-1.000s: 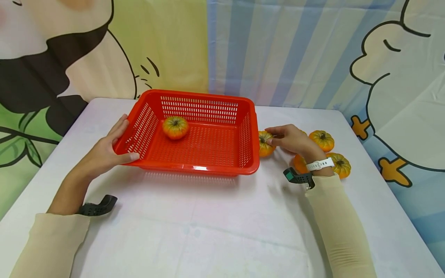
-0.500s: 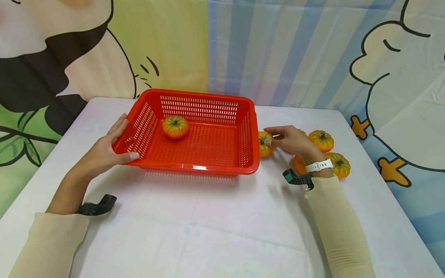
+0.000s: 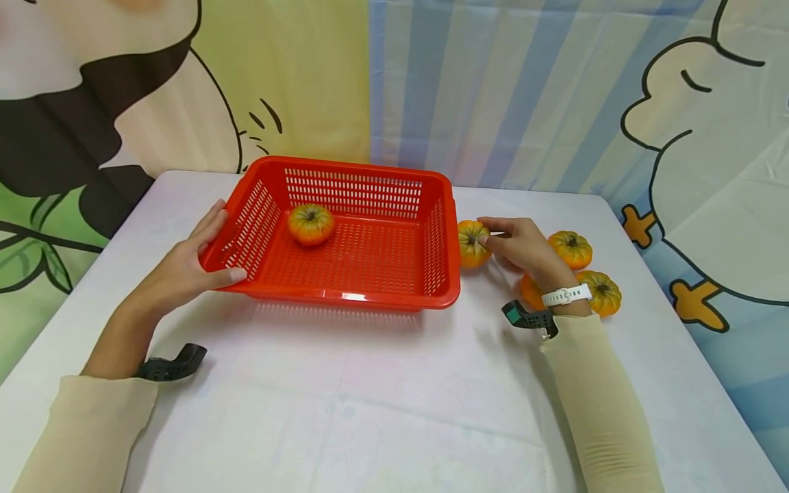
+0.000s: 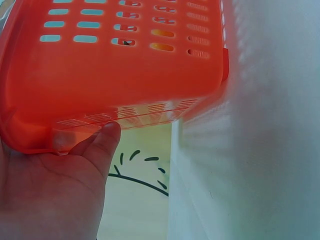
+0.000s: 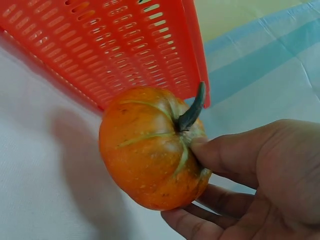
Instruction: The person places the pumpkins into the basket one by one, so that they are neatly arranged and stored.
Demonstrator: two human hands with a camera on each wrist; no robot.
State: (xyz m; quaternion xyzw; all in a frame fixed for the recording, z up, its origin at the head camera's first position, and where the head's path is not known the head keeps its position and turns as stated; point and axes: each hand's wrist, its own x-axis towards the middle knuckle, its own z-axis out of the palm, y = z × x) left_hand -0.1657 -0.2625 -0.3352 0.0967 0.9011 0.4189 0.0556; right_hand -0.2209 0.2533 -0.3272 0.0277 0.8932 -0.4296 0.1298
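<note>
Person's wearing plain beige long sleeves. The left sleeve [image 3: 86, 431] is ending in a smooth, straight edge, while the right sleeve [image 3: 600, 397] is showing a bunch of fine creases along the forearm. Both wrists are sporting chunky black bands: the left band [image 3: 169, 366] is showing little holes and curving up at one end, and the right band [image 3: 535, 318] is carrying a small green patch [image 3: 513, 313]. A white strap [image 3: 566, 294] is also wrapping that wrist, kinda watch-style. Left hand [image 3: 185, 270] and right hand [image 3: 522, 248] are going bare.
</note>
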